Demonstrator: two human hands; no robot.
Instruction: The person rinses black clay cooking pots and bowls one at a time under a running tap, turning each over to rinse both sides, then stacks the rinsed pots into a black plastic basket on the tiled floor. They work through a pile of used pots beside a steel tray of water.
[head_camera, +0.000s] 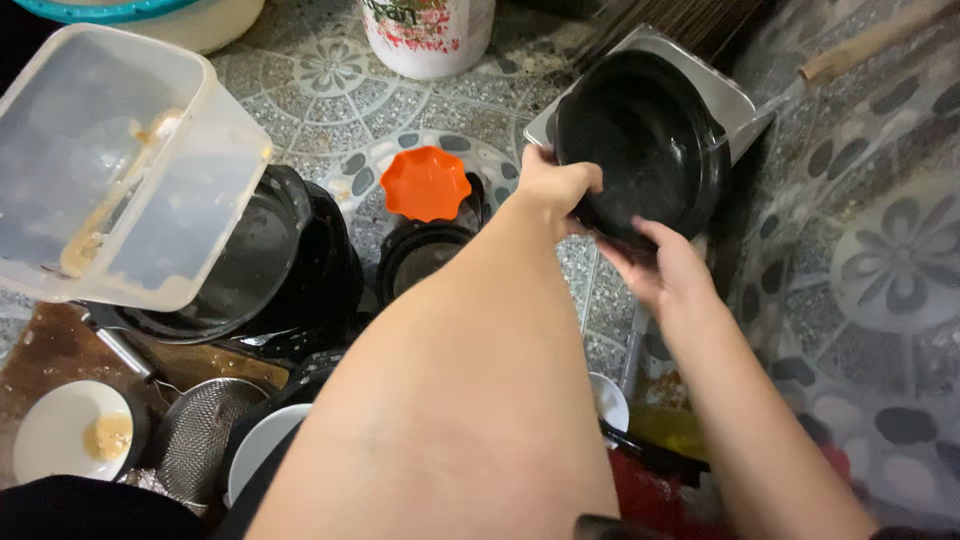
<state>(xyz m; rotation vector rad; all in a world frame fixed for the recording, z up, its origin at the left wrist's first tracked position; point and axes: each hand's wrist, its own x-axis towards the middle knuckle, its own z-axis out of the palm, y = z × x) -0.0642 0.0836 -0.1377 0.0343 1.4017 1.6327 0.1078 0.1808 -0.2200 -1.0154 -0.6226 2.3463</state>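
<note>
A round black bowl-shaped pot (640, 140) is tilted up on its edge, its hollow facing me, over a metal tray (722, 95) on the patterned tile floor. My left hand (552, 188) grips the pot's left rim, thumb over the edge. From below, my right hand (660, 268) holds its lower rim with the fingers under it. Both forearms reach forward from the bottom of the view and hide part of the dishes beneath.
To the left stand a large clear plastic tub (110, 160) with food smears, a big black pot (270, 260), a small orange fluted cup (426, 183) on a dark pot, a mesh strainer (198, 432), white bowls (75, 430) and a white bucket (428, 35).
</note>
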